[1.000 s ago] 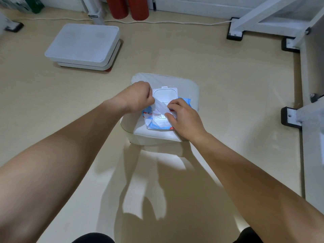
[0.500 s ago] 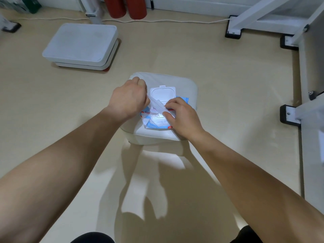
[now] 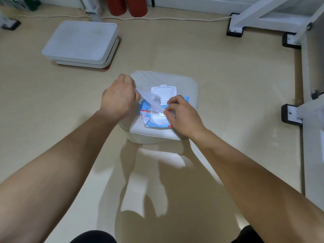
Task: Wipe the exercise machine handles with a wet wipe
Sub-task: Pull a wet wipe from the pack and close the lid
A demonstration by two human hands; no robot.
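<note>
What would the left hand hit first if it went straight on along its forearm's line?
Probably the far left corner of the white padded stool. The left hand, gripping the wet wipe, may be raised enough to pass over it.

White stool [image 3: 154,135], stacked pads [image 3: 78,44], red cylinders [image 3: 126,6]

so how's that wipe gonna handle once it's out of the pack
Probably floppy: the wipe bunches into a creased strip between the left hand and the pack. Likely very light, since a pinch lifts it. It may drag the pack along, which seems why the right hand holds it down.
</note>
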